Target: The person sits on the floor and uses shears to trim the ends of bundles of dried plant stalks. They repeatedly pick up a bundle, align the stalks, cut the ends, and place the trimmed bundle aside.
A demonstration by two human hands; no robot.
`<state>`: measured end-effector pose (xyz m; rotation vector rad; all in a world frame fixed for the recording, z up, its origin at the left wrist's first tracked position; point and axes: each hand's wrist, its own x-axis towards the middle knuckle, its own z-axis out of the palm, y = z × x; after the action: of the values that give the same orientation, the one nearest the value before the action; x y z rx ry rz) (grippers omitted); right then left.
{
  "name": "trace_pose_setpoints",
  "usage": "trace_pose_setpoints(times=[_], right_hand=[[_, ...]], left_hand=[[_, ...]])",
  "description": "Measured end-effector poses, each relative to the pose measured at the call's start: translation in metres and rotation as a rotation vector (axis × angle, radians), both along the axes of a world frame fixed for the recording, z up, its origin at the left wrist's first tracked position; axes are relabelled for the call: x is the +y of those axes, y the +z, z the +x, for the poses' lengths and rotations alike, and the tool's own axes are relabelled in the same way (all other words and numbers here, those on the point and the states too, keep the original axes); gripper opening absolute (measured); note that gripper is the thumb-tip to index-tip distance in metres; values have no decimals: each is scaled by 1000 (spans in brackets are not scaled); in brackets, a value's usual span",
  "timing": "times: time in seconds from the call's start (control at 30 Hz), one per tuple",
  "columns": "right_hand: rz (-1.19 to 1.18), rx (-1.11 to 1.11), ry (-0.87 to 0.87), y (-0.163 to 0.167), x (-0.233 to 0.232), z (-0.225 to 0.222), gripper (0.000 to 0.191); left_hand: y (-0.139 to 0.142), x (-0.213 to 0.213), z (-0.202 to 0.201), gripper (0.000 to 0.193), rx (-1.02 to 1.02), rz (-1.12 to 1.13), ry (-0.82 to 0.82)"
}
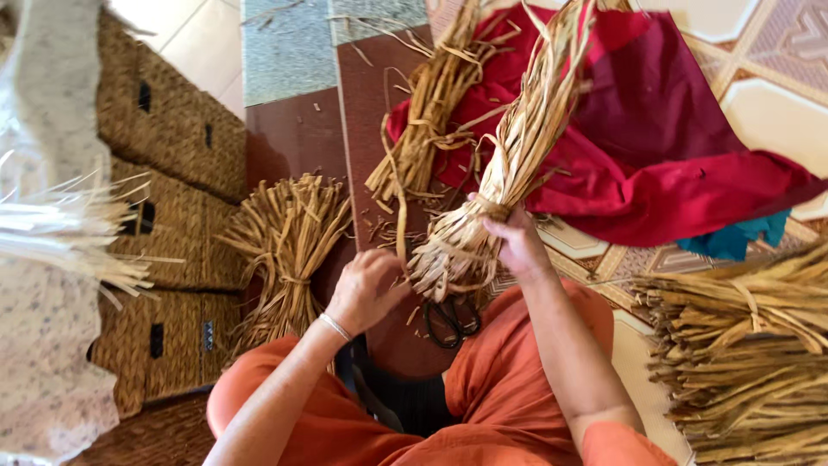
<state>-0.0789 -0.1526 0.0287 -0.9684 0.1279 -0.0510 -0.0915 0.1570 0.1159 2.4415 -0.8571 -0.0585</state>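
Right hand clenches the dried-leaf bundle at its tie; left hand fingers pinch the cut ends. Best keep that grip firm.

Tied bundle of dried tan reed strips, tilted, cut ends down, above scissors.

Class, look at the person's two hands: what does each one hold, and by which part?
The right hand grips a bundle of dried straw strips at its tied waist near the cut ends. The left hand pinches the cut ends.
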Motion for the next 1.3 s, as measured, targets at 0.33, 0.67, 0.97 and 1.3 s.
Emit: trace_pose_setpoints(times=[0.33, 0.67, 0.97, 1.3], right_hand=[[-84, -198, 125, 115, 115, 9, 42], [128, -331, 127, 182, 140, 45, 41], [125, -280, 66, 189, 168, 35, 47], [352, -128, -88, 167, 149, 24, 39]], left_hand=[[35, 69, 55, 72, 319, -332, -92], [56, 145, 54, 41, 293, -104, 222], [99, 135, -1, 71, -520, -408, 161], [53, 91, -59, 45, -745, 75, -112]])
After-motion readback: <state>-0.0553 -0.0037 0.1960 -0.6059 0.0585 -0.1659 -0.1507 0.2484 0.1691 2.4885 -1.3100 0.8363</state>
